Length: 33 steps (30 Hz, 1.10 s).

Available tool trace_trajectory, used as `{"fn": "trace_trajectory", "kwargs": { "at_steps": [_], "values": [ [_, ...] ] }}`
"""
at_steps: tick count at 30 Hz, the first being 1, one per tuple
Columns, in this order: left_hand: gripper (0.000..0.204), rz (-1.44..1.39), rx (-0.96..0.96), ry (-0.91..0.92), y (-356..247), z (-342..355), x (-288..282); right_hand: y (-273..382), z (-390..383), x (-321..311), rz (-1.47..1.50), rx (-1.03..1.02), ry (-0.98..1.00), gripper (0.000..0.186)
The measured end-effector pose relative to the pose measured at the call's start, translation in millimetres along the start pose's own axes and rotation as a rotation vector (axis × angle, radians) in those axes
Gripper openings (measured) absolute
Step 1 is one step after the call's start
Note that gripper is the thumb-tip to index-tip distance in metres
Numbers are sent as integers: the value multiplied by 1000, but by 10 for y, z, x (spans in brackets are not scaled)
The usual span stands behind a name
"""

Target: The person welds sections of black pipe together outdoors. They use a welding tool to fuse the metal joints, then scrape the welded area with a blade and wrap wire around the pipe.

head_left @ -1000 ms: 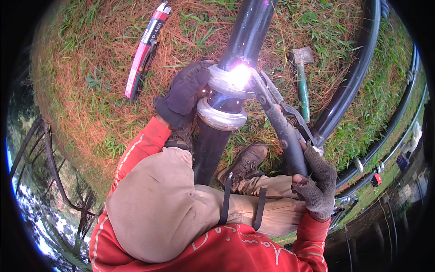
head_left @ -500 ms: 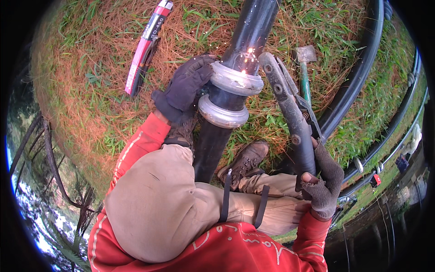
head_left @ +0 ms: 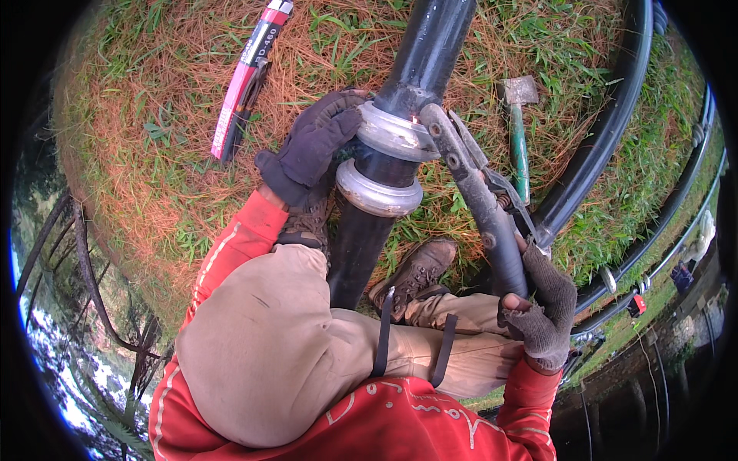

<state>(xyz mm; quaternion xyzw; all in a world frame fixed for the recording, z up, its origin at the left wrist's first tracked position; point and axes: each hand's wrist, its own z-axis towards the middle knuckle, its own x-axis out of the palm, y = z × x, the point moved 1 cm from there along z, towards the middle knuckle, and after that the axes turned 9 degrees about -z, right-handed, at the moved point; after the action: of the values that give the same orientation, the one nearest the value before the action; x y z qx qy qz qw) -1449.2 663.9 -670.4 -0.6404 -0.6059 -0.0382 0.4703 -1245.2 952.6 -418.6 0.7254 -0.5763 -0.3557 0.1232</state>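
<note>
A black pipe (head_left: 419,46) runs between my legs, with two silvery flange rings around it, upper (head_left: 392,131) and lower (head_left: 377,196). My left hand (head_left: 311,142), in a dark glove, has its fingers curled against the upper ring's left side. My right hand (head_left: 542,307), in a knitted fingerless glove, is closed on the handle of a welding electrode holder (head_left: 492,223). The holder's head sits just right of the upper ring, where a tiny orange glow shows; I cannot tell whether they touch.
A red-and-black long packet (head_left: 242,100) lies on grass and pine needles at upper left. A green-handled hammer-like tool (head_left: 519,146) lies to the right. More black pipes (head_left: 600,154) curve along the right side. Dark branches (head_left: 92,276) stand at far left.
The bright arc from a second ago gave way to sparks, now a tiny glow. The holder's head moved right, then slightly back left. My left hand stays at the upper ring.
</note>
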Motion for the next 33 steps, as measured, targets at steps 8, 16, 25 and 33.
{"fn": "trace_trajectory", "kwargs": {
  "at_steps": [8, 16, 25, 33],
  "values": [
    [55, 58, 36, -25, 20, -31, -24, 19, -7, -3, -35, 61, 38, 82],
    [55, 82, 39, -31, 34, -10, -66, 19, -5, 15, -19, 80, 41, 80],
    [53, 45, -18, -60, 60, 12, -105, 19, 2, 19, -59, 34, 35, 81],
    [53, -49, -5, -18, 41, -28, -24, 62, -21, 4, 87, 70, -48, 86]
  ]
}}
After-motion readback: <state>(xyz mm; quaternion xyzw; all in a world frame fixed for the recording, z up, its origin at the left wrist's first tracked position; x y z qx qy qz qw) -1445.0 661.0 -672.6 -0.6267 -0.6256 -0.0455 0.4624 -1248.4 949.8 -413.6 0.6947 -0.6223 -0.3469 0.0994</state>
